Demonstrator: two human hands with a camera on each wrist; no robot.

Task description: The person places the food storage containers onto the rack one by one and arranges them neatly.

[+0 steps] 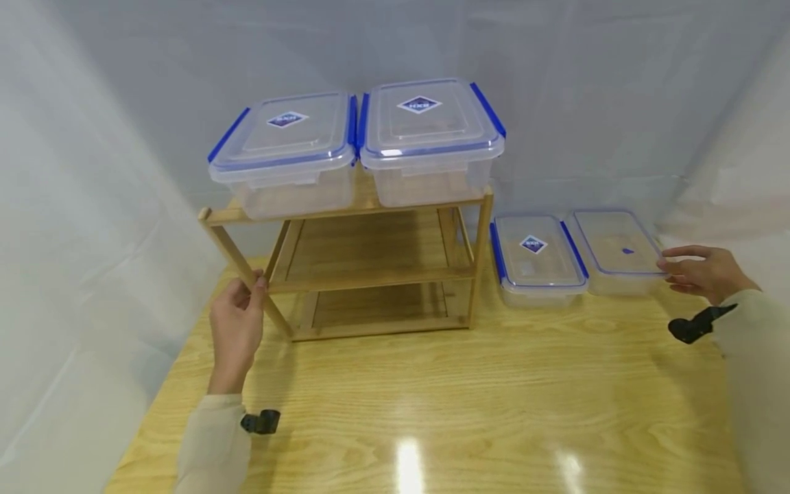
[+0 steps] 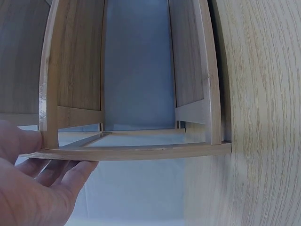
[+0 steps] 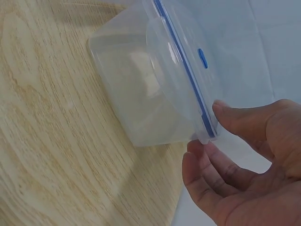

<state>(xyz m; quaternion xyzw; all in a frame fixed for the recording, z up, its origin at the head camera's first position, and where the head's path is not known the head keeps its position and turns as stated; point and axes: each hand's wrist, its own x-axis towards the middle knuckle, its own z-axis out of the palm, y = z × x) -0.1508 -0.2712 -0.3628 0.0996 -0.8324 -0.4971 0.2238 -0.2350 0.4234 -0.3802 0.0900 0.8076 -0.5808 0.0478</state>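
Note:
My left hand [image 1: 237, 322] grips the front left leg of a three-tier wooden shelf rack [image 1: 376, 280]. In the left wrist view the thumb lies on one side of the leg and the fingers [image 2: 77, 176] on the other. Far to the right, my right hand [image 1: 706, 274] pinches the rim corner of a clear food container [image 1: 623, 243] that stands on the table. Its lid has a blue seal line and a small blue oval. The right wrist view shows the thumb on the lid's edge and the fingertips [image 3: 195, 146] under the rim.
Two larger clear containers with blue clips, one on the left [image 1: 296, 140] and one on the right [image 1: 432, 123], sit side by side on the rack's top. Another lidded container [image 1: 540, 254] stands between rack and right-hand container. White sheeting [image 1: 586, 103] encloses the wooden table [image 1: 481, 398].

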